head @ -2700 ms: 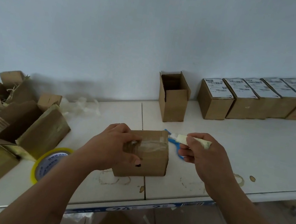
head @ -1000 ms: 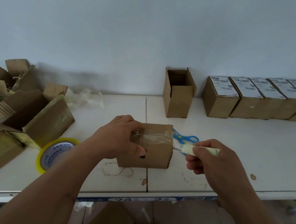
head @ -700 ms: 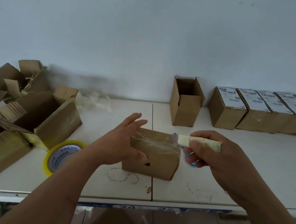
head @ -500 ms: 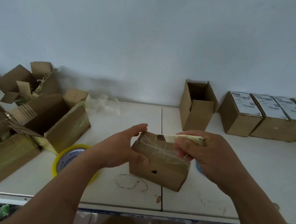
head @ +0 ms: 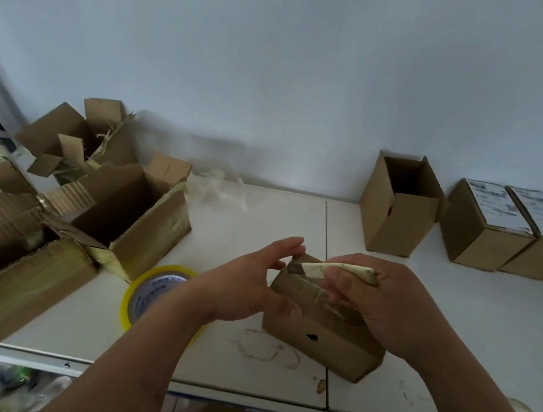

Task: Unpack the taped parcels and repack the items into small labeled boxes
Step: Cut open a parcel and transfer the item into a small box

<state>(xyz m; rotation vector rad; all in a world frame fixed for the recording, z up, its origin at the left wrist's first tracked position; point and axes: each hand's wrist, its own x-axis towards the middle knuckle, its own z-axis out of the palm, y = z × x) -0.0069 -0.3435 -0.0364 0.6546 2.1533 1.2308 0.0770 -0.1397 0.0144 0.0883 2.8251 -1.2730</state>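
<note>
Two hands meet over a taped parcel (head: 319, 329) resting tilted on the white table (head: 242, 368). The left hand (head: 245, 289) pinches the parcel's top corner between thumb and fingers; the right hand (head: 384, 310) has its fingers curled round a pale knife (head: 337, 270) whose tip sits at that same corner. Left of them lies a yellow tape roll (head: 151, 293) (blue printing, unreadable). Farther back stand an open box (head: 397, 208) and labelled boxes (head: 488, 227), their white labels too blurred to read.
</note>
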